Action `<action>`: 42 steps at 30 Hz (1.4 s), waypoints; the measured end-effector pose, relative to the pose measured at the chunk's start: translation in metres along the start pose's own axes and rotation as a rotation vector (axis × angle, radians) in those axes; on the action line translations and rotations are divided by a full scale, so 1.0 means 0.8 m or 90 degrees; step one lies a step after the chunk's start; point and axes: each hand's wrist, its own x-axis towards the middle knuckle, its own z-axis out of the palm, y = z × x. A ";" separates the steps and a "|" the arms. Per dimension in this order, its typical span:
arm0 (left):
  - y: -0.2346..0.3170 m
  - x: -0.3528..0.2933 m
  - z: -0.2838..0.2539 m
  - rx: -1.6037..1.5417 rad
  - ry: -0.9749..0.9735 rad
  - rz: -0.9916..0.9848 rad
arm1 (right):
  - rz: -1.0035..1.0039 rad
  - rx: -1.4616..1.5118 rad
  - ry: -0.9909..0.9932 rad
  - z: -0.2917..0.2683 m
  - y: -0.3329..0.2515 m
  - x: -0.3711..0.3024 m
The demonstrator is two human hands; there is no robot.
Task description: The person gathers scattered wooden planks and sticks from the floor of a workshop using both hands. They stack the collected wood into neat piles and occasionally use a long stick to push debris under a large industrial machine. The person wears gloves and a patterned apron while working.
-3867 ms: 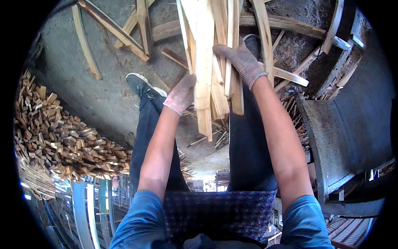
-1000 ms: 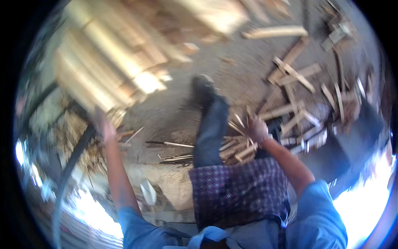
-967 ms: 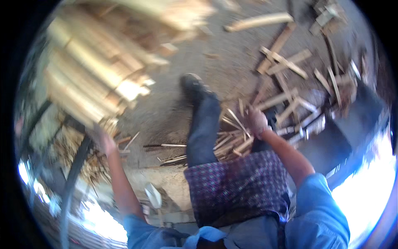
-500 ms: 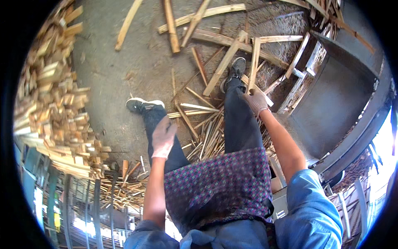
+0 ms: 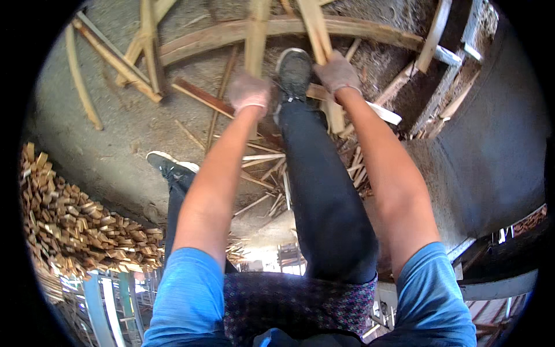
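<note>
Both my hands wear pale work gloves and reach far forward, one on each side of my right shoe. My left hand (image 5: 250, 92), a little blurred, is closed round a flat wooden slat (image 5: 256, 43) that runs away from me. In my right hand (image 5: 337, 73) is the near part of a second wooden slat (image 5: 315, 29), with the fingers wrapped round its edge. Beyond both hands, a long wooden board (image 5: 225, 33) lies crosswise beneath the two slats. My right shoe (image 5: 294, 72) stands between the hands.
A large stack of cut wood pieces (image 5: 87, 225) rises at the left. Loose slats (image 5: 118, 61) lie on the floor at the far left, and thin sticks (image 5: 260, 159) are scattered by my feet. A dark metal surface (image 5: 474, 144) curves along the right.
My left hand has gone from above my left knee to the far slat and closed on it. My right hand has moved forward, still gripping a slat. The view has shifted.
</note>
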 end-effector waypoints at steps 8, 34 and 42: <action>0.089 -0.045 -0.115 -0.730 -0.305 0.023 | -0.230 0.125 -0.046 -0.116 -0.083 -0.016; 0.051 -0.168 -0.152 -0.595 -0.189 -0.209 | 0.096 0.211 0.341 -0.153 0.112 -0.023; 0.095 -0.154 -0.207 -0.599 -0.183 0.005 | -0.206 0.378 -0.011 -0.095 -0.075 -0.245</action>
